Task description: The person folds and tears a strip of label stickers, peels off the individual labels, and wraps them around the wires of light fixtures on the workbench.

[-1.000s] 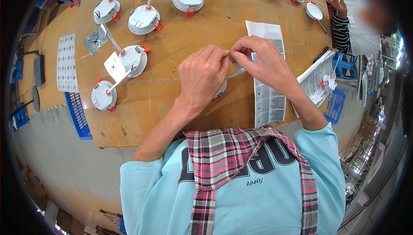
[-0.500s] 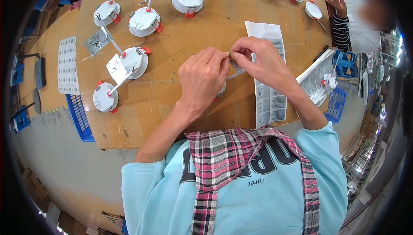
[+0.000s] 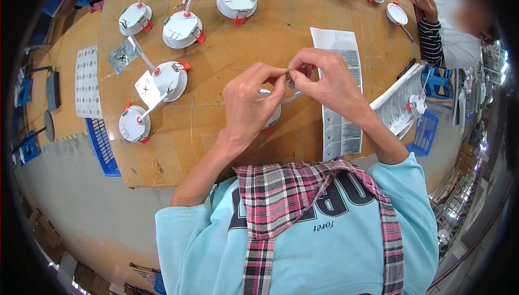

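Fingers (image 3: 304, 59) of left hand (image 3: 246, 100) and right hand (image 3: 336, 83) pinch a small grey label (image 3: 291, 84) near a white lamp (image 3: 275, 115).

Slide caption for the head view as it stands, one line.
Left hand and right hand meet at a small label by a white cable, white lamps on the table.

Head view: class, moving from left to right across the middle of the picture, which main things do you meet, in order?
Dotted white sheet → lower-left round white light fitting → left hand → right hand → fanned stack of white sheets → blue crate.
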A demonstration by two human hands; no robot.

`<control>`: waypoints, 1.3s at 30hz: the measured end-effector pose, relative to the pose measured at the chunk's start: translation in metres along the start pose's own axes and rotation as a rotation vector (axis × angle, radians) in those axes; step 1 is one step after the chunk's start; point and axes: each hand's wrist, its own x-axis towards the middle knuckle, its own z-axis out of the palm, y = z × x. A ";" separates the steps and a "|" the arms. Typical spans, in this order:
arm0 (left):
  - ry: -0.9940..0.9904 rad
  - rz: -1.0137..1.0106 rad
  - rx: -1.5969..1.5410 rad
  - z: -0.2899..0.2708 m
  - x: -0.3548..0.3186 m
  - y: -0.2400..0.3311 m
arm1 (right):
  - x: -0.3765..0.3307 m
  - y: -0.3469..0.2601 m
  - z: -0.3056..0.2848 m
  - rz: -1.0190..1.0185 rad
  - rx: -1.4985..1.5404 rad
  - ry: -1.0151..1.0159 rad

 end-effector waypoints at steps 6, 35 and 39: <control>-0.139 -0.323 -0.308 -0.007 0.004 0.006 | -0.003 0.003 -0.001 -0.058 0.078 0.015; -0.195 -0.385 -0.397 -0.017 0.009 0.006 | -0.010 0.011 0.003 -0.436 -0.034 0.152; -0.025 -0.252 -0.316 -0.013 0.009 0.006 | -0.017 0.011 -0.004 -0.472 -0.081 0.190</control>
